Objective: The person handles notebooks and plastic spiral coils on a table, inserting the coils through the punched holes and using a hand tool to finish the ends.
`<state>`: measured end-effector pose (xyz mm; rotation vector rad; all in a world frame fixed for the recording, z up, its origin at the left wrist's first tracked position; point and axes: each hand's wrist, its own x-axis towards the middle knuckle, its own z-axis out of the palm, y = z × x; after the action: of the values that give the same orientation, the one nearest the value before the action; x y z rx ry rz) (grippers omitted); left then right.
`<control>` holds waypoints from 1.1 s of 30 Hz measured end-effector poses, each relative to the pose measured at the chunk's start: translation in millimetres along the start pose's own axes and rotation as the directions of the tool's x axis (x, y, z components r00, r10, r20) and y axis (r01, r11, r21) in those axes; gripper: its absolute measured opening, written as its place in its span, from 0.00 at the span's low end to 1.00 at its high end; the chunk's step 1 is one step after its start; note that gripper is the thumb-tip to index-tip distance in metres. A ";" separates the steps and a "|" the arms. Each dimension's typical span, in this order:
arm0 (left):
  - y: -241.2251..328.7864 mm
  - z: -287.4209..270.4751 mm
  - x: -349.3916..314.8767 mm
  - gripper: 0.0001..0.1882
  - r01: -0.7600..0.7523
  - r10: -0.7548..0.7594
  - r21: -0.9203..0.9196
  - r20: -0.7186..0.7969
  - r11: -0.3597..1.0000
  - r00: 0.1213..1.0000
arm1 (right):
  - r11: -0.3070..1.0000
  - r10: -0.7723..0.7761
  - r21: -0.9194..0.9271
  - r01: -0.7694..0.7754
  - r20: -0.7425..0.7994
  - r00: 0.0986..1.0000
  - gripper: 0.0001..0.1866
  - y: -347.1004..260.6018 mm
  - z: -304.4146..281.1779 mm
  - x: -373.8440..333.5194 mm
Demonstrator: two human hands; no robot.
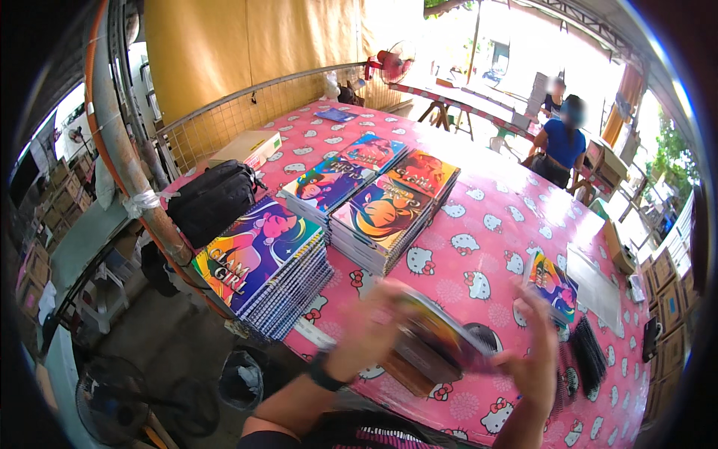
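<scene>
The blurred book [446, 320] is between both, its long axis slanting nearer the body from the left hand [376, 318], curled closely onto one end, toward the right hand [535, 350], opened wide by the other (blur hides whether it touches).

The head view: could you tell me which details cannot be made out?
Head view: cover of the raised book, smeared by motion blur.
Head view: fingertip contact of left hand and right hand, also blurred.
Head view: shape of the brown block, partly hidden by that book.
Head view: person in blue, hand details too small.
</scene>
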<state>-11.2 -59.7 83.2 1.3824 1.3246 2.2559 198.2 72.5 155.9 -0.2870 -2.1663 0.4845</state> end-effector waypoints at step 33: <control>105.7 -69.8 45.7 0.19 -0.620 0.309 0.740 0.545 0.261 0.780 | 0.039 0.686 -0.307 -0.951 -0.684 0.248 0.21 384.7 -105.6 -103.3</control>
<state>-62.2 -137.7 180.5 2.6638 2.4319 1.2803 356.3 404.7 -29.9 -2.0864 -1.4157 0.1301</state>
